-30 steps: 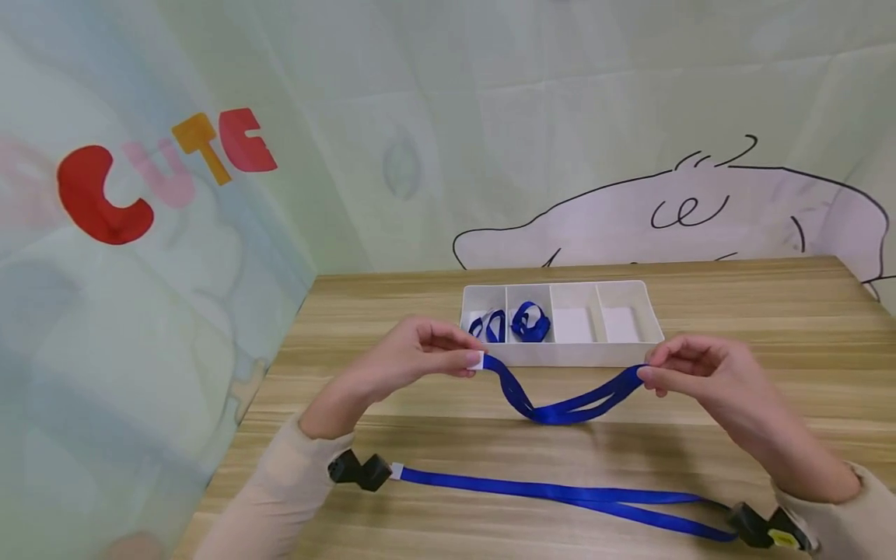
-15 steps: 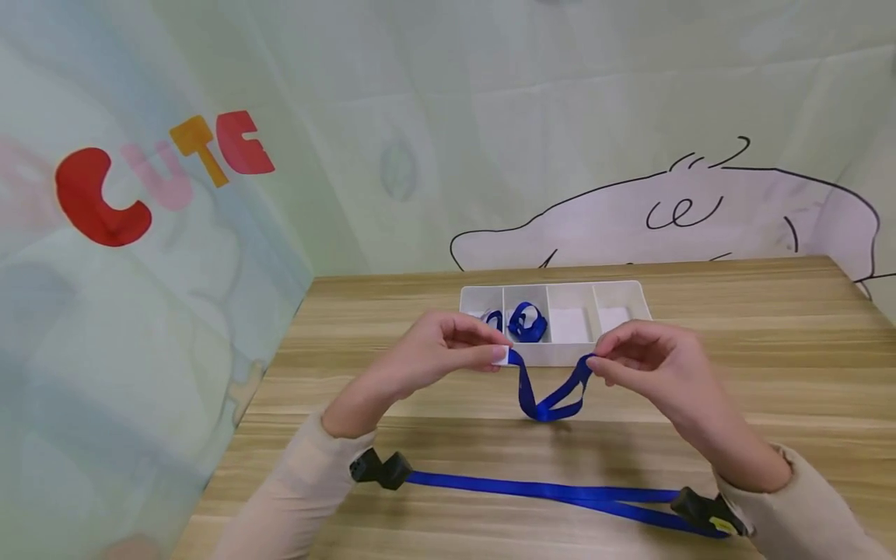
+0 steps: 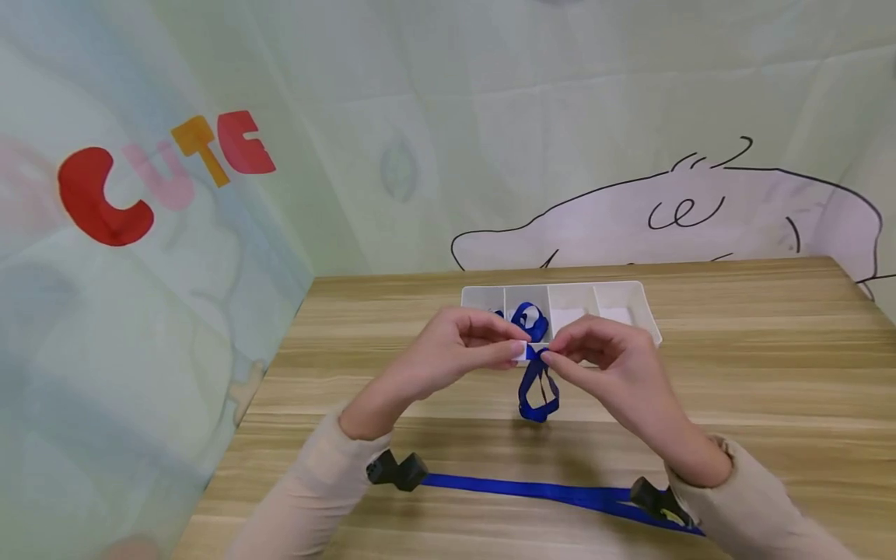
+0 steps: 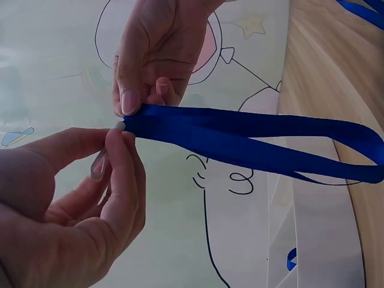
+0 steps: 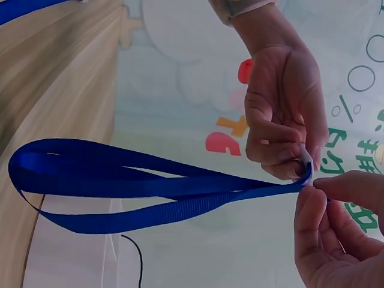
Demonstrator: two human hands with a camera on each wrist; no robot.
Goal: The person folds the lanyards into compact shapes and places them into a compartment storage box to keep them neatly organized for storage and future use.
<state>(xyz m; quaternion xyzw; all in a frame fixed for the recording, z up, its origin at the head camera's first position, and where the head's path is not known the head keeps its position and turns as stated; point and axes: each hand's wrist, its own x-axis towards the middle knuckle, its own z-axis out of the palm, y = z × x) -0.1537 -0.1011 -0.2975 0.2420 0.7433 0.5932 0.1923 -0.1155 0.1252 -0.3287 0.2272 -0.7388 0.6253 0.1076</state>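
Observation:
My left hand pinches the white end of a blue lanyard between thumb and fingers. Close beside it, my right hand pinches the strap, so the lanyard hangs folded in loops below both hands. Seen from the left wrist, the doubled blue strap stretches away from the fingertips, and a clear or whitish clip shows at the left hand. The right wrist view shows several layers of the strap meeting at the pinched point.
Behind the hands stands a white divided tray. A coiled blue lanyard lies in its second compartment; the leftmost one is mostly hidden by my left hand. Another blue lanyard lies stretched along the wooden table, under the wrist cameras.
Both hands have come together, the right one moving far to the left and the left one slightly right. The lanyard between them has gone from a wide sag to a narrow hanging loop.

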